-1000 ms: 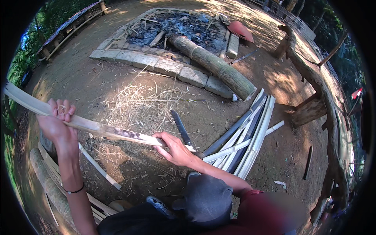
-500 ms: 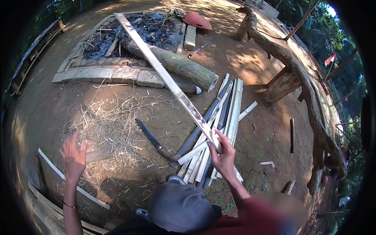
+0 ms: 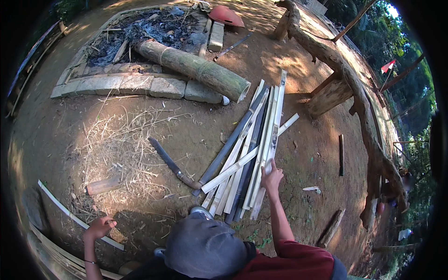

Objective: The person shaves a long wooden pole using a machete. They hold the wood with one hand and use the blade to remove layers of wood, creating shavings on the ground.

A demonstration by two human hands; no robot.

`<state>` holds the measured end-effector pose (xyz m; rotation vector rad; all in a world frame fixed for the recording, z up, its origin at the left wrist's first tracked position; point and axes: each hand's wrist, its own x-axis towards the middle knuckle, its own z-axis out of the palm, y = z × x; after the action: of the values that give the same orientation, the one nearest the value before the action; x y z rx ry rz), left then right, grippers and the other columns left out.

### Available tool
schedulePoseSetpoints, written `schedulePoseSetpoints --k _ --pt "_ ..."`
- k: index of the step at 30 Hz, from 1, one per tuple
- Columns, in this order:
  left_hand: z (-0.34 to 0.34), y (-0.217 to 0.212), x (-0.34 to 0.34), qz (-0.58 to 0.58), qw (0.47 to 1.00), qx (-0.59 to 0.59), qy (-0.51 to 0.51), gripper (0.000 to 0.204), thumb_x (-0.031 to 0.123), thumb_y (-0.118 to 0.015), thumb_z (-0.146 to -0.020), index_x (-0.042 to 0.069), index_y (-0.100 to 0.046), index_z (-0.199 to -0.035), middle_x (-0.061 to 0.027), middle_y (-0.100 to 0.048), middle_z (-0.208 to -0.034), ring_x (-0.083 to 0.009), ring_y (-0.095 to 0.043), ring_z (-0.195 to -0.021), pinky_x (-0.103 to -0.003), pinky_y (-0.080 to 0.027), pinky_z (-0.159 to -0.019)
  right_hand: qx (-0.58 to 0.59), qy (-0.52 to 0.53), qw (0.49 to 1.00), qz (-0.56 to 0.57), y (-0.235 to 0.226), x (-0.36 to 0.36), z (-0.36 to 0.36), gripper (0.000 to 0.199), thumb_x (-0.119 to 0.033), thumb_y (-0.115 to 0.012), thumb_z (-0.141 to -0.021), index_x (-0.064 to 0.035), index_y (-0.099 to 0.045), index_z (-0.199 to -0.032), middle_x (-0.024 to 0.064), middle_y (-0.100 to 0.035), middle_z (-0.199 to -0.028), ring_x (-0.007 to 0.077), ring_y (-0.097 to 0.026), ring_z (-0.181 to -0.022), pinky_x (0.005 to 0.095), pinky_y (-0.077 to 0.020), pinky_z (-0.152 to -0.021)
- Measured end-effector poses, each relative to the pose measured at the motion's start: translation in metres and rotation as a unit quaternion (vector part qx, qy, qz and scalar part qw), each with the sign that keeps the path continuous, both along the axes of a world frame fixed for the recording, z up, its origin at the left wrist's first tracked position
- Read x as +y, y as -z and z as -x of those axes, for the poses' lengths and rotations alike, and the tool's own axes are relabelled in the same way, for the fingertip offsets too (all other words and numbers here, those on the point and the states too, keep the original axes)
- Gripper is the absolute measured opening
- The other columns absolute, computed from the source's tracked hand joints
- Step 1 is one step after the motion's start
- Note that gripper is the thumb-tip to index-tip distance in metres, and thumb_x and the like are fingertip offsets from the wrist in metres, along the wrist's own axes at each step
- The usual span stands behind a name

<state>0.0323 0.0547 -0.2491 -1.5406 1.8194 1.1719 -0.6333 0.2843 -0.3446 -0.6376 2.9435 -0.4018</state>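
My right hand is closed on a pale split-bamboo strip, which lies along the right side of a loose pile of bamboo strips. Some strips in the pile are pale, others dark, and one crosses the rest at a slant. Low on the left, my left hand has its fingers curled in, with nothing visible in them. It hovers near a thin curved strip on the ground. Between the pile and the shavings rests a machete with a dark blade, its handle end touching the pile.
Bamboo shavings litter the dirt at left, beside a short wooden piece. Beyond, a thick bamboo pole leans over the stone edging of an ash pit. A gnarled log rail runs along the right.
My right hand has lowered the raised strip onto the pile, where it now lies alongside the others. My left hand has drawn back toward me, its spread fingers now curled.
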Motion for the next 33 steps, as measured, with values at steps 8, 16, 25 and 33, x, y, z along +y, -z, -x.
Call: schedulePoseSetpoints --k 8,16,25,33 --pt "-0.013 0.007 0.017 -0.005 0.999 -0.049 0.010 0.044 0.011 -0.069 -0.085 0.003 -0.059 -0.127 -0.0190 -0.069 -0.101 -0.0278 -0.069 -0.093 -0.037 -0.052 -0.079 -0.075 0.008 0.997 -0.013 0.033 0.030 -0.006 0.069 -0.028 -0.072 -0.082 -0.0060 -0.048 -0.143 0.0362 -0.045 -0.134 0.0508 -0.047 -0.124 0.0574 -0.0425 -0.099" --pt "-0.037 0.016 0.024 0.001 1.000 0.025 -0.006 0.046 -0.012 -0.051 -0.081 -0.003 -0.059 -0.125 -0.0220 -0.066 -0.115 -0.0269 -0.072 -0.094 -0.037 -0.055 -0.081 -0.069 -0.142 0.980 0.125 0.047 0.018 -0.027 0.042 -0.017 -0.071 -0.079 0.0020 -0.068 -0.116 0.0209 -0.072 -0.083 0.0314 -0.073 -0.079 0.0398 -0.0567 -0.074" --pt "-0.052 -0.003 0.039 -0.008 0.994 0.008 -0.105 0.040 0.022 -0.063 -0.095 -0.003 -0.058 -0.126 -0.0189 -0.070 -0.109 -0.0231 -0.074 -0.075 -0.033 -0.054 -0.073 -0.234 -0.277 0.924 0.118 0.016 -0.023 -0.096 0.030 -0.003 -0.052 -0.089 0.0046 -0.065 -0.115 0.0181 -0.069 -0.066 0.0230 -0.071 -0.061 0.0348 -0.0543 -0.060" --pt "-0.143 0.044 0.055 0.027 0.974 0.033 -0.224 0.046 0.032 -0.055 -0.100 -0.007 -0.056 -0.125 -0.0195 -0.067 -0.108 -0.0250 -0.074 -0.079 -0.035 -0.054 -0.076 -0.259 -0.407 0.866 0.129 0.027 -0.102 -0.210 0.035 -0.009 -0.066 -0.082 0.0045 -0.065 -0.115 0.0258 -0.069 -0.081 0.0392 -0.070 -0.078 0.0453 -0.0551 -0.075"
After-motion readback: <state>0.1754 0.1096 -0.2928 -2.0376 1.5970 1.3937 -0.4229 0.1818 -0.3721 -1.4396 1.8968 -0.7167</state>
